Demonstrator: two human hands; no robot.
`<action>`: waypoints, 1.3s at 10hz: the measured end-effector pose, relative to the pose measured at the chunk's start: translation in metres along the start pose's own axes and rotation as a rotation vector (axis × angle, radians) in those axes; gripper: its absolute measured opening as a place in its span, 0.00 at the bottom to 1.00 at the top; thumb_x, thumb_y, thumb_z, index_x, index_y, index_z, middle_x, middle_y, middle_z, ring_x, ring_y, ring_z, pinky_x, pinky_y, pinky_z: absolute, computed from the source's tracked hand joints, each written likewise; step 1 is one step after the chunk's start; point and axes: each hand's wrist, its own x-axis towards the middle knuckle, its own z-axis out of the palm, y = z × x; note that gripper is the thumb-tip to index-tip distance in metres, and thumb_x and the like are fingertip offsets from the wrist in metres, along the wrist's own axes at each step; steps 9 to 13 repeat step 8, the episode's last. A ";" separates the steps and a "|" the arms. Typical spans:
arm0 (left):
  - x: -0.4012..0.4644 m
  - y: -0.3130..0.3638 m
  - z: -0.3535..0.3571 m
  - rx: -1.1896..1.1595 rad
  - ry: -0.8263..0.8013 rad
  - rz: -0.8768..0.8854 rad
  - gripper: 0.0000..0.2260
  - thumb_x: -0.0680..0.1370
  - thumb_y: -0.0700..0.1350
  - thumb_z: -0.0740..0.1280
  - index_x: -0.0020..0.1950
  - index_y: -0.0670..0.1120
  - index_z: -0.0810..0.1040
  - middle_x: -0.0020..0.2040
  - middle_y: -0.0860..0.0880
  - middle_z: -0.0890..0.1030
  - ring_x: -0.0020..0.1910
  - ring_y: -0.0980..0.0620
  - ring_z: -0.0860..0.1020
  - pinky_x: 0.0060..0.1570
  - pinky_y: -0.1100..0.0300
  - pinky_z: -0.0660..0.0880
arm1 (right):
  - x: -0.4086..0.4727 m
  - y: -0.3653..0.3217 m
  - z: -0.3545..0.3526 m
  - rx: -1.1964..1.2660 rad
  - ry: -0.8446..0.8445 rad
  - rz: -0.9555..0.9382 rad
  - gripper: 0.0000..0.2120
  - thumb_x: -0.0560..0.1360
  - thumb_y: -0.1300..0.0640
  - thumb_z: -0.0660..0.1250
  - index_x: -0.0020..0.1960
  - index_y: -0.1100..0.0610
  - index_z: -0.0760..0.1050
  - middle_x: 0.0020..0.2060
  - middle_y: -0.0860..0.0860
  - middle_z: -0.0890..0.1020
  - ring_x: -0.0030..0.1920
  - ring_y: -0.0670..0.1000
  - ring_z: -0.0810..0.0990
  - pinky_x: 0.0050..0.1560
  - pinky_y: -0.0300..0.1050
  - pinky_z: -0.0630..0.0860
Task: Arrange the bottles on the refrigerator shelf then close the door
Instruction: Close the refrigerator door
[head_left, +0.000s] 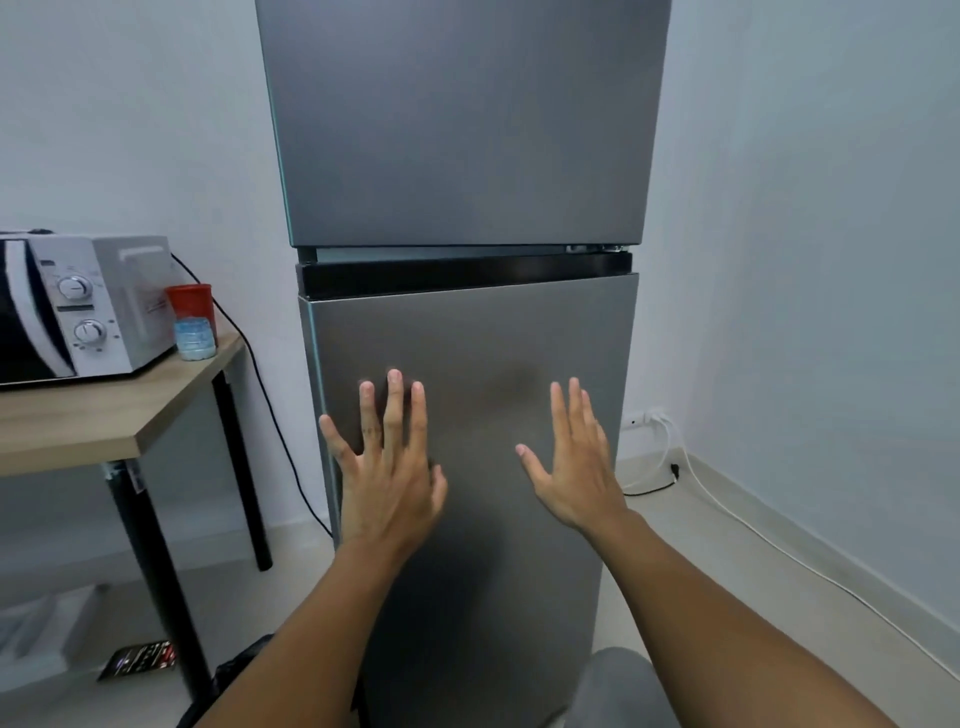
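The refrigerator (457, 260) stands upright against the wall just beside the right end of the counter (119, 415), its long axis vertical and its front facing the person. Both its doors look shut: the upper door (457, 119) and the lower door (467, 467) sit flush with the cabinet, and a dark recessed strip (467, 275) runs across between them. No shelf and none of the inside bottles can be seen, so whether they are arranged cannot be told. The left hand (387, 467) and the right hand (576, 462) are held apart, fingers spread and empty, palms toward the lower door; whether they touch the metal or hover just off it is unclear. The door is a stiff, smooth, brushed-metal slab, likely slippery to a flat palm and with some weight from whatever it carries inside, held by a seal. Pushing flat on it works for closing; to open it, the dark strip along its top edge looks like the place for fingertips. The hinge seems to sit at the top right corner, so the left edge would swing. On the counter stand a microwave (78, 306), a red cup (189, 299) and a small water bottle (195, 338) near its right edge.
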 end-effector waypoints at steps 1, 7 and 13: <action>0.012 -0.006 0.014 0.013 -0.033 0.013 0.44 0.73 0.59 0.66 0.80 0.43 0.48 0.80 0.38 0.41 0.77 0.34 0.40 0.68 0.26 0.44 | 0.020 0.008 0.015 -0.071 0.033 -0.053 0.44 0.78 0.39 0.59 0.79 0.48 0.32 0.78 0.48 0.31 0.78 0.52 0.34 0.77 0.57 0.42; 0.030 -0.019 0.059 -0.075 -0.235 -0.025 0.39 0.74 0.64 0.60 0.80 0.50 0.52 0.81 0.44 0.46 0.79 0.41 0.40 0.72 0.33 0.51 | 0.066 0.030 0.036 0.234 -0.075 -0.120 0.41 0.75 0.52 0.71 0.80 0.47 0.51 0.79 0.40 0.43 0.79 0.47 0.41 0.75 0.50 0.50; -0.027 -0.021 0.048 -0.252 -0.362 0.050 0.24 0.74 0.67 0.55 0.67 0.59 0.68 0.72 0.54 0.67 0.75 0.55 0.59 0.69 0.48 0.69 | 0.062 0.038 -0.029 0.412 -0.114 -0.054 0.16 0.74 0.55 0.73 0.60 0.45 0.79 0.59 0.43 0.81 0.61 0.45 0.80 0.65 0.42 0.74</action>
